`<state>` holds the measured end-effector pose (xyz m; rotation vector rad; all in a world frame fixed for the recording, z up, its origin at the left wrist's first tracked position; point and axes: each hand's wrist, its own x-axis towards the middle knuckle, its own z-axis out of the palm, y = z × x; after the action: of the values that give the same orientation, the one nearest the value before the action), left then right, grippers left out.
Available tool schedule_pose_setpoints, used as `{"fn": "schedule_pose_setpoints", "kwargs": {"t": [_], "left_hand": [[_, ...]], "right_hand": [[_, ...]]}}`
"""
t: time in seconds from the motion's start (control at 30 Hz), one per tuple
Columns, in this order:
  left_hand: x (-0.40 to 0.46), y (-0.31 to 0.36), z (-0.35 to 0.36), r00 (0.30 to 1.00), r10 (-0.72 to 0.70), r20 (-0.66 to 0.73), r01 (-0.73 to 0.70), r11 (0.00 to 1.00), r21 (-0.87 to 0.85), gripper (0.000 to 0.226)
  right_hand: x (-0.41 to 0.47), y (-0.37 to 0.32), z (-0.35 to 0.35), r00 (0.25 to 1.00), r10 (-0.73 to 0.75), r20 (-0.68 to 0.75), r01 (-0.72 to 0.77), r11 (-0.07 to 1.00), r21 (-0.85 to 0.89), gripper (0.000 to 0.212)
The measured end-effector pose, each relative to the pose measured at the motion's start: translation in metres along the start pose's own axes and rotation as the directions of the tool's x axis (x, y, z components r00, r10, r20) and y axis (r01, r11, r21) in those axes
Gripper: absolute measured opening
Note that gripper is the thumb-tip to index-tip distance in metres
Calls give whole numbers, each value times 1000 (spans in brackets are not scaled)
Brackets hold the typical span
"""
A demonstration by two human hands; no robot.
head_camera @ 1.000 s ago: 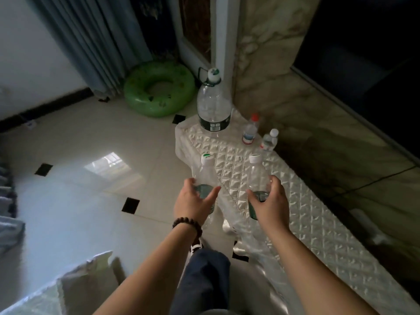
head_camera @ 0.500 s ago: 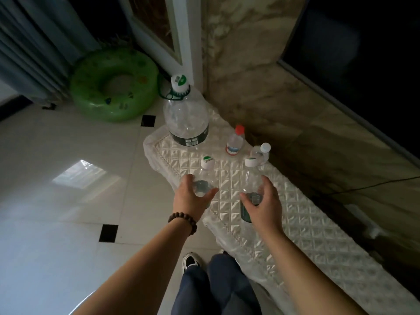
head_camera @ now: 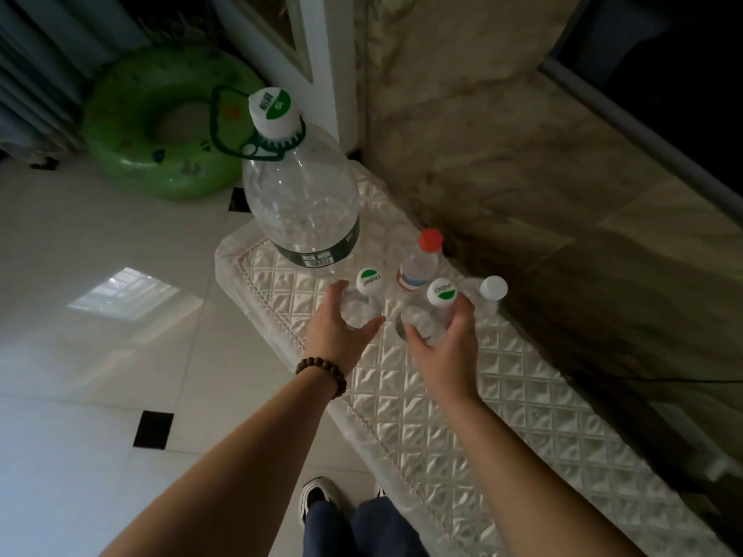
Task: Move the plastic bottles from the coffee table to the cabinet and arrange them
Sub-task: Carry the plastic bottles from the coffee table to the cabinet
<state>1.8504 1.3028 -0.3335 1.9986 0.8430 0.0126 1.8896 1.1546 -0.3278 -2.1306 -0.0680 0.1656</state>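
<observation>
The left hand [head_camera: 341,331] curls around a small clear bottle with a green-and-white cap [head_camera: 364,303], thumb on the near side and fingers on the far side, so it is grasping that bottle. The right hand [head_camera: 442,347] wraps a second, matching bottle [head_camera: 432,315] in the same way, fingers reaching up beside its cap. Whether either base already rests on the cover I cannot tell, since the hands hide the lower parts.

Both bottles sit over the cabinet top with its quilted white cover [head_camera: 502,416], on the near side of the large water jug [head_camera: 301,203], which stands at the cover's far end. A red-capped bottle [head_camera: 420,263] is just to the right of the jug, and a white-capped bottle [head_camera: 488,295] is further right again, near the wall.

The step in hand looks like setting the two down. To do it well, lower each one straight, keep them upright, and let the base meet the padded cover flat before loosening the fingers (the quilting is soft and uneven, so a light empty bottle could tip). Leave a little gap from the red-capped one and from the cover's left edge, and line them up with the others.

By count: five bottles in all, namely one large jug, two with green-and-white caps, one red-capped and one white-capped. Two hands, one beaded bracelet [head_camera: 323,373] on the left wrist, one green swim ring [head_camera: 161,122] on the floor beyond the jug.
</observation>
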Motion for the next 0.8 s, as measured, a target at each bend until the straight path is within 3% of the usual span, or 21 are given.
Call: {"fn": "schedule_pose_setpoints", "kwargs": {"t": [0.17,0.57,0.8], "left_hand": [[29,-10,22,1000,3,-1,-3,998,-67,67],[44,-13,28,999,43,21,-43,999,-5,67],[33,-2,14,999,28,47,-32,996,85,93]], "right_hand": [[13,27,21,1000,-22,15,23,999,-26,76],[17,40,40,998,10,61,-8,1000,-29,70],[14,26,25,997,22,76,-15,996,-84,85]]}}
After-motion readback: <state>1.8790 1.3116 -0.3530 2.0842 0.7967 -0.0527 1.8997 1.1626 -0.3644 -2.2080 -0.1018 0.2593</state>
